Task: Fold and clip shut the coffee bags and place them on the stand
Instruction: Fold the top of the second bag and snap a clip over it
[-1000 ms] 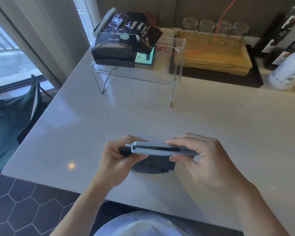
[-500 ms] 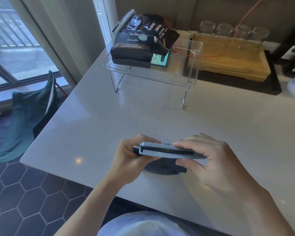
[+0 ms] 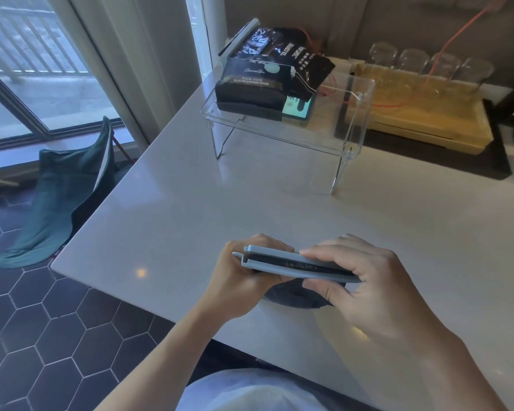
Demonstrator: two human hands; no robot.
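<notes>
The right hand (image 3: 365,287) pinches the far end of a grey sealing clip (image 3: 297,264), and the left hand (image 3: 247,275) closes on the clip's hinge end together with the folded top of a dark coffee bag (image 3: 294,299), which sits on the white worktop (image 3: 279,209) directly beneath both hands. The bag looks soft and crinkly, light enough for one hand, and the stiff clip is probably the surest place to grip it. Well beyond the hands stands the clear acrylic stand (image 3: 350,126); two dark coffee bags (image 3: 251,87) already fill its left part, leaving the right part free. Further right, a wooden tray (image 3: 422,126) carries upturned glasses (image 3: 413,62). Nothing lies between the hands and the stand.
</notes>
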